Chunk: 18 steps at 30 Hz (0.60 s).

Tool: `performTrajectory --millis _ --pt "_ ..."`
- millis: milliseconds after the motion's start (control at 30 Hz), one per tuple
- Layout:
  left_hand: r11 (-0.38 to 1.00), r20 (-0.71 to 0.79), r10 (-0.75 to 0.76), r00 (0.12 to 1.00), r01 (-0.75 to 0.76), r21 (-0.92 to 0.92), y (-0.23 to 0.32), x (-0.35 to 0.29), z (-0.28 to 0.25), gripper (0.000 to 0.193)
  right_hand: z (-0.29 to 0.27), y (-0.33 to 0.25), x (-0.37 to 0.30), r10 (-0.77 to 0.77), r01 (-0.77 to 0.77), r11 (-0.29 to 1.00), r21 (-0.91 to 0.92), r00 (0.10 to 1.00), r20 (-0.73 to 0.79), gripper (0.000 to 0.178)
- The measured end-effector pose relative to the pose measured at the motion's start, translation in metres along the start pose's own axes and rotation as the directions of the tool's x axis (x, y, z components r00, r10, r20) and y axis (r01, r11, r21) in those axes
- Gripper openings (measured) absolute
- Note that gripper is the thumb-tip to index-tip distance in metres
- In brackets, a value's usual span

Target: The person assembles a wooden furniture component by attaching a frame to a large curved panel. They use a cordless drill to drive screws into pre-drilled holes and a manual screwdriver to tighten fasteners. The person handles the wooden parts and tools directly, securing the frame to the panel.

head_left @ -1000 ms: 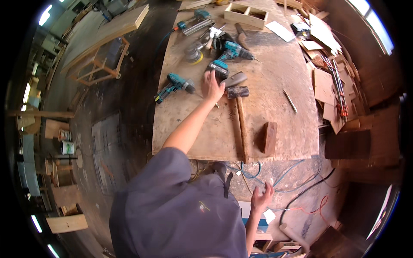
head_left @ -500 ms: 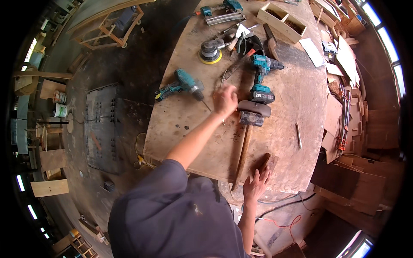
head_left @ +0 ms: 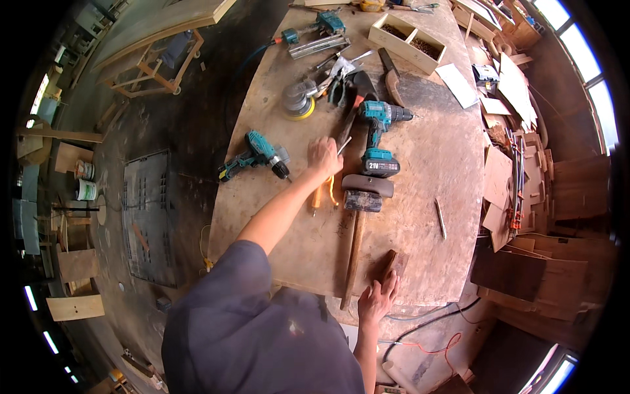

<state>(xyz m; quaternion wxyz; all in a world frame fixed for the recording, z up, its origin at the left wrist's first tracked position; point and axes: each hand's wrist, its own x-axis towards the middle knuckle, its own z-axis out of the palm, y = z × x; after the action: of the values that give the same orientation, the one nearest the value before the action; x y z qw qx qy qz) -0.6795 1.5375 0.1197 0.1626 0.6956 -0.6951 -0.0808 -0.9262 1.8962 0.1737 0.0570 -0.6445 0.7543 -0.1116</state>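
My left hand [head_left: 324, 157] is closed above the middle of the workbench. A thin pale rod [head_left: 345, 145] sticks out at its right side, and slender yellow-orange pieces [head_left: 317, 197] show below it; its grip is partly hidden. Left of it lies a teal cordless drill [head_left: 261, 150]. A second teal drill [head_left: 376, 134] with a black battery lies to its right. A mallet [head_left: 362, 201] with a long wooden handle lies below that drill, a dark curved piece [head_left: 367, 185] against its head. My right hand [head_left: 378, 299] lies with outstretched fingers on a dark wooden block [head_left: 398, 261] near the front edge.
Farther up the workbench [head_left: 420, 217] are a round sander [head_left: 298, 102], a teal air tool [head_left: 330, 24], a handsaw [head_left: 390, 79], and a divided wooden box [head_left: 407, 43] of small parts. A pen-like stick [head_left: 440, 218] lies right. Boards lean at the right; cables trail below.
The view has shifted, so the bench sits lower and farther left. My left hand has moved slightly away over the bench; the pale rod and yellow-orange pieces now show. My right hand stays at the block.
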Motion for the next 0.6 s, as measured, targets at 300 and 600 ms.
performTrajectory --millis 300,600 --pt "0.985 0.195 0.058 0.979 -0.024 -0.168 0.033 0.003 -0.024 0.034 0.006 0.003 0.001 0.034 -0.032 0.999 0.040 0.998 -0.044 0.018" --pt "0.974 -0.054 -0.016 0.998 0.028 0.226 -0.034 0.210 -0.015 0.031 0.014 0.010 0.004 0.051 -0.044 0.997 0.061 0.991 -0.122 0.013"
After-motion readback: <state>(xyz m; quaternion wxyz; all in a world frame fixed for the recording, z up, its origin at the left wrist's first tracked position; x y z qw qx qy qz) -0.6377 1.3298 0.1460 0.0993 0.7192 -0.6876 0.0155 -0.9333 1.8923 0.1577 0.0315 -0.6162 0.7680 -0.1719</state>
